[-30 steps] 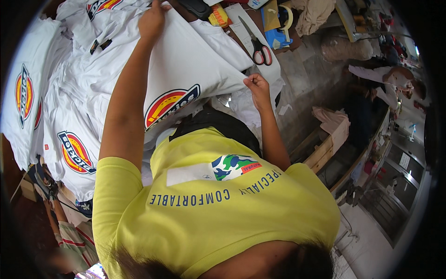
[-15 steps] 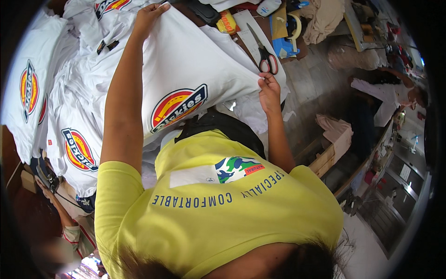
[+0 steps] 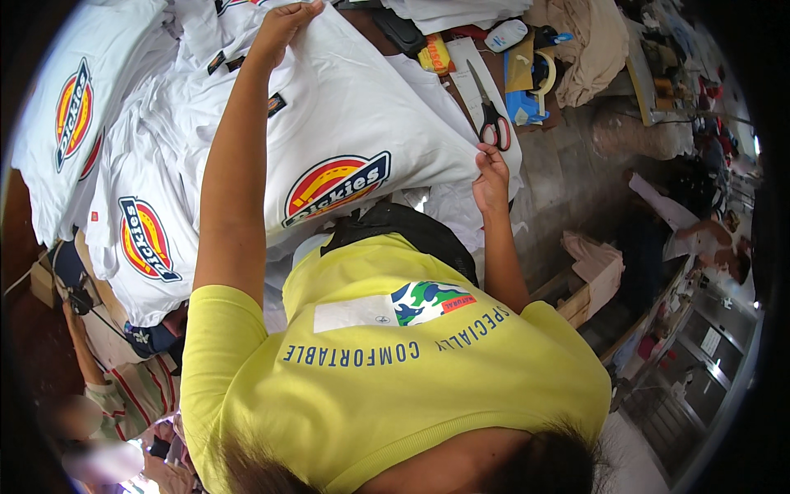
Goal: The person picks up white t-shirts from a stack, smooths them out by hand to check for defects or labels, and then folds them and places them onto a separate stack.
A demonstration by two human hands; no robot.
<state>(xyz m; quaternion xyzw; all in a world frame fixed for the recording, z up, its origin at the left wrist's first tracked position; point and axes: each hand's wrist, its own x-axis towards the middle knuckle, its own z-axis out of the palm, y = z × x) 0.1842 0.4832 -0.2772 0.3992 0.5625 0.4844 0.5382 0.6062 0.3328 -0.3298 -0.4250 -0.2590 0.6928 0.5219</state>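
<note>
A white T-shirt (image 3: 370, 115) with a round red, yellow and blue chest logo lies spread on top of a pile of similar shirts. My left hand (image 3: 284, 25) reaches far forward and grips the shirt's far edge. Gripping its near right edge is my right hand (image 3: 491, 177), close to my body. The cloth is stretched between both hands. My yellow shirt (image 3: 395, 370) and a black waist bag (image 3: 403, 226) fill the lower part of the view.
More white logo shirts (image 3: 123, 181) are stacked at left. Red-handled scissors (image 3: 492, 123), a tape roll (image 3: 541, 74) and small items lie at the table's right end. A cardboard box (image 3: 592, 272) sits lower right. Another person in a striped shirt (image 3: 123, 395) is at lower left.
My right hand has moved to the right with the shirt's edge, drawing the cloth flatter. The logo has shifted right. My left hand keeps its hold at the far edge.
</note>
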